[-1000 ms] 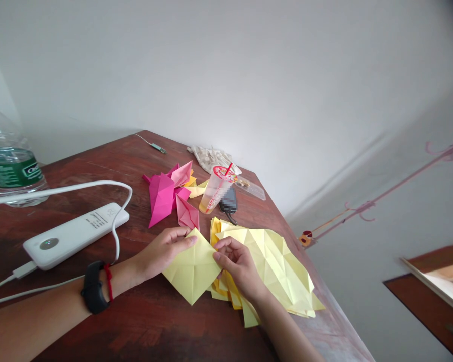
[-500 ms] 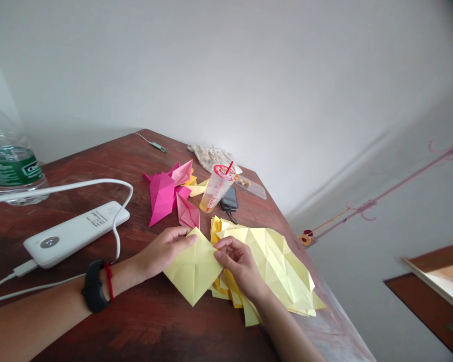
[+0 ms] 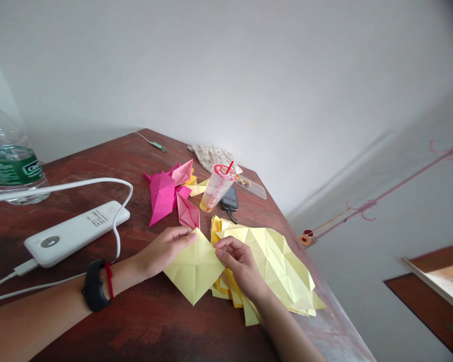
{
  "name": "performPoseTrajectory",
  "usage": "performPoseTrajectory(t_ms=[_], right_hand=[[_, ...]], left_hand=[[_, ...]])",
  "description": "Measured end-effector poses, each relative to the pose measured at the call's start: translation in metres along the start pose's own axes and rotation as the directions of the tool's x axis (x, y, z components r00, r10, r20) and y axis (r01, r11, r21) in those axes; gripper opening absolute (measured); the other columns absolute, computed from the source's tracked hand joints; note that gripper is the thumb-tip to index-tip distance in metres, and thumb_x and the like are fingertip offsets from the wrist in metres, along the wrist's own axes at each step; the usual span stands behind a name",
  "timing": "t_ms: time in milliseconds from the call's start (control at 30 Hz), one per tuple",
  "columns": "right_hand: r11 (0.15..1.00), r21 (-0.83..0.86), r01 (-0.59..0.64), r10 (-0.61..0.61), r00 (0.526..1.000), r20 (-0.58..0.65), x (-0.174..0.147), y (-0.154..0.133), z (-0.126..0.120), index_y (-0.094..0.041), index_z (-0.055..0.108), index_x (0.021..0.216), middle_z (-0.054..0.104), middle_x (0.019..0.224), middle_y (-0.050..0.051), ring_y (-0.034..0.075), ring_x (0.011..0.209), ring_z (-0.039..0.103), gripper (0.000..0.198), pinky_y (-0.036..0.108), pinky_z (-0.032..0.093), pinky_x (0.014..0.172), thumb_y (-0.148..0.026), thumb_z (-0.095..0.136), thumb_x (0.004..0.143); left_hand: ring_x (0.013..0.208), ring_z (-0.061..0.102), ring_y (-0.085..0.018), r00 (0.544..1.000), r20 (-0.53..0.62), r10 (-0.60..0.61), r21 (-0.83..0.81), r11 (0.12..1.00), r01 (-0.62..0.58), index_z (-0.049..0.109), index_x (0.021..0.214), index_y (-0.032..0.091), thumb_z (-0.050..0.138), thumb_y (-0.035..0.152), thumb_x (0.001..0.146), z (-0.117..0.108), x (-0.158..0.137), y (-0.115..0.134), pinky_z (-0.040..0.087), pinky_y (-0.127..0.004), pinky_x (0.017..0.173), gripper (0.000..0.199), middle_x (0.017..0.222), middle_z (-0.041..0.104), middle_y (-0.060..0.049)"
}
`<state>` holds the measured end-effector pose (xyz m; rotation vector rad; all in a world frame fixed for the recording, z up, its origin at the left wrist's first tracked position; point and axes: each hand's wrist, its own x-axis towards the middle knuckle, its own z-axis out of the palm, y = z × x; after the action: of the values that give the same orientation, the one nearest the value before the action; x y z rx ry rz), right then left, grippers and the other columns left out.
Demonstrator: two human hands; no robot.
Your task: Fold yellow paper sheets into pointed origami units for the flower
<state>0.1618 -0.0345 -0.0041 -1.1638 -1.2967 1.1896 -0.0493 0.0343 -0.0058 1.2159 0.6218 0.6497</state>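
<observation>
A square of pale yellow origami paper (image 3: 194, 269), creased across its middle, is held between both hands with one corner toward me. My left hand (image 3: 168, 250) pinches its upper left edge, thumb on top. On the opposite side, my right hand (image 3: 239, 260) grips the upper right edge between thumb and fingers. Under and beside my right hand lies a stack of creased yellow sheets (image 3: 275, 261). Just beyond the held paper are folded pink and magenta paper pieces (image 3: 162, 196), with a few yellow folded pieces (image 3: 199, 188) behind them.
A white power bank (image 3: 77, 234) with a looping cable lies left, near a water bottle (image 3: 15, 166). Farther back stand a plastic cup with a red straw (image 3: 215, 191), a black device (image 3: 230, 200), a clear tray (image 3: 252, 187) and a crumpled cloth (image 3: 211, 157). The wooden table (image 3: 116, 327) meets a wall.
Both hands keep their hold on the yellow paper. Its right side has shifted very slightly; everything else looks the same.
</observation>
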Motion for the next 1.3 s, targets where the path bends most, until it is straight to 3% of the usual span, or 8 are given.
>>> performPoseTrajectory(t_ms=[133,267,400,533,633,733,1067,1300], right_hand=[[1.0,-0.02,0.016,-0.017,1.0,-0.024,-0.0003,0.0004,-0.0008,-0.021,0.069,0.088,0.055,0.067,-0.003,0.01,0.059,0.048,0.018,0.022,0.038,0.054,-0.038,0.074,0.086],[0.998,-0.038,0.04,-0.042,0.997,-0.06,0.0003,0.0018,-0.0023,-0.02,0.069,0.086,0.057,0.07,-0.002,0.011,0.063,0.046,0.02,0.023,0.035,0.059,-0.039,0.075,0.085],[0.998,-0.038,0.042,-0.045,0.995,-0.087,0.0014,0.0033,-0.0033,-0.02,0.069,0.085,0.059,0.073,-0.001,0.012,0.065,0.047,0.021,0.024,0.036,0.061,-0.04,0.074,0.085],[0.999,-0.02,0.043,-0.045,0.992,-0.116,0.0017,0.0039,-0.0038,-0.02,0.068,0.085,0.06,0.074,0.0,0.013,0.067,0.05,0.022,0.025,0.038,0.062,-0.041,0.074,0.083],[0.999,0.004,0.047,-0.046,0.988,-0.15,0.0019,0.0042,-0.0044,-0.02,0.068,0.085,0.061,0.075,0.001,0.014,0.066,0.051,0.023,0.025,0.038,0.061,-0.041,0.076,0.082],[0.998,0.039,0.048,-0.04,0.982,-0.185,0.0024,0.0034,-0.0046,-0.02,0.067,0.084,0.061,0.074,0.001,0.014,0.065,0.052,0.024,0.025,0.039,0.06,-0.042,0.077,0.08],[0.996,0.044,0.077,-0.064,0.968,-0.242,0.0033,0.0029,-0.0054,-0.021,0.066,0.084,0.059,0.071,-0.001,0.012,0.058,0.046,0.019,0.024,0.036,0.054,-0.038,0.075,0.082],[0.989,0.123,0.077,-0.049,0.975,-0.217,0.0031,0.0063,-0.0078,-0.022,0.066,0.086,0.057,0.072,-0.002,0.01,0.059,0.047,0.017,0.022,0.034,0.054,-0.035,0.075,0.084]], left_hand=[[0.077,0.065,-0.021,1.0,-0.015,0.012,0.047,0.999,-0.011,0.066,0.093,0.015,0.062,0.053,0.087,-0.0001,-0.0005,0.0006,0.047,-0.027,0.066,0.039,0.087,0.072,-0.006],[0.074,0.067,-0.022,0.998,-0.053,0.016,0.067,0.998,-0.012,0.058,0.116,0.018,0.066,0.05,0.084,0.0009,-0.0026,0.0018,0.048,-0.027,0.064,0.045,0.084,0.073,-0.004],[0.074,0.07,-0.023,0.999,-0.021,0.03,0.04,0.999,-0.029,0.046,0.13,0.021,0.063,0.046,0.087,0.0031,-0.0049,0.0026,0.051,-0.03,0.065,0.053,0.087,0.075,-0.005],[0.099,0.07,-0.026,0.989,-0.03,0.143,0.133,0.981,-0.138,0.048,0.131,0.021,0.064,0.039,0.088,0.0033,-0.0052,0.002,0.053,-0.034,0.082,0.05,0.111,0.073,-0.01],[0.119,0.062,-0.027,0.967,-0.037,0.252,0.287,0.93,-0.232,0.054,0.129,0.021,0.066,0.036,0.086,0.0017,-0.0051,0.0007,0.048,-0.036,0.098,0.047,0.132,0.064,-0.011],[0.125,0.057,-0.028,0.952,-0.015,0.304,0.411,0.87,-0.272,0.056,0.132,0.022,0.071,0.036,0.084,0.0004,-0.0057,-0.0002,0.041,-0.04,0.109,0.053,0.14,0.059,-0.01],[0.135,0.047,-0.033,0.956,0.056,0.286,0.531,0.802,-0.272,0.066,0.126,0.025,0.088,0.039,0.064,-0.0014,-0.0058,-0.0021,0.032,-0.046,0.117,0.068,0.147,0.052,-0.011],[0.136,0.047,-0.033,0.961,0.091,0.262,0.538,0.799,-0.269,0.063,0.132,0.026,0.089,0.04,0.063,-0.0015,-0.0063,-0.0036,0.032,-0.047,0.117,0.075,0.145,0.055,-0.011]])
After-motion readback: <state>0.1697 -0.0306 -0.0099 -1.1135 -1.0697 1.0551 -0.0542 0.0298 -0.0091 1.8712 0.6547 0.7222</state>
